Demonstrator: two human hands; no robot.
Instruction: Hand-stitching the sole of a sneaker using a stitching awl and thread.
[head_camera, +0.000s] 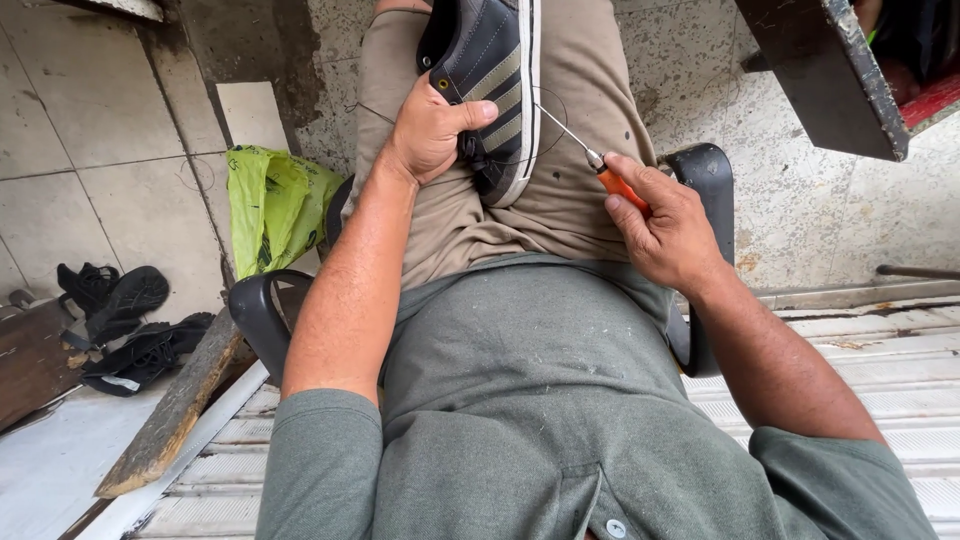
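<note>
A dark sneaker (490, 70) with tan stripes and a white sole lies on my lap, sole edge to the right. My left hand (432, 128) grips its heel end, thumb across the stripes. My right hand (665, 225) holds an awl (600, 170) with an orange handle; its metal needle points up-left and touches the white sole edge. A thin dark thread (548, 140) loops from the needle around the shoe's side. I sit on a black chair (258, 310) in tan trousers and a grey shirt.
A bright green plastic bag (272, 205) lies on the floor at left. Black sandals (120, 300) and a dark bag sit further left by a wooden plank (170, 415). A dark wooden box (830, 75) juts in at top right. A corrugated metal threshold (880, 350) runs along the right.
</note>
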